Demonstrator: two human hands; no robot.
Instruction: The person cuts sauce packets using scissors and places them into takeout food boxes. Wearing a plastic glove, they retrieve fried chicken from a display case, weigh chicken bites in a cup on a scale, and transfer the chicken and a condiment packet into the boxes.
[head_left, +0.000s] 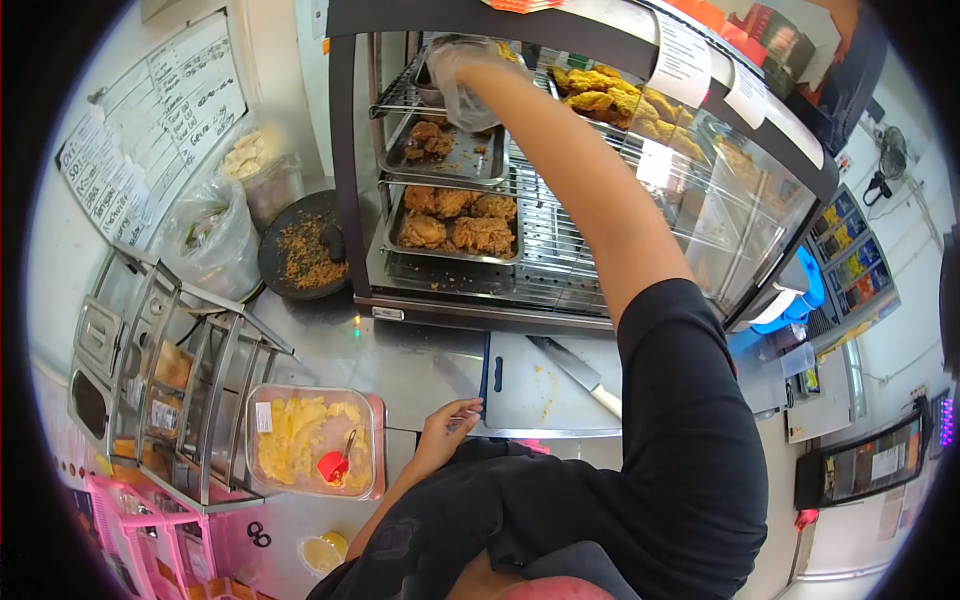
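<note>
My right hand point(462, 72), in a loose clear plastic glove, reaches into the top shelf of a glass food warmer point(345, 150). It is at a dark tray at the upper left, and its fingers are hidden by glove and glare. Below it, one metal tray point(475, 170) holds a few fried pieces point(428, 140). A lower tray carries several pieces of fried chicken point(485, 236). Bare and holding nothing, my left hand point(445, 438) rests by the counter's front edge with its fingers apart, left of a white cutting board point(510, 390).
A knife point(580, 376) lies on the board. Left of my body stands a plastic tub point(300, 440) of yellow food with a red scoop point(333, 466). A black pan point(300, 245) of brown crumbs sits beside the warmer, near a metal rack point(205, 410). Yellow-coated pieces point(600, 92) fill the upper right shelf.
</note>
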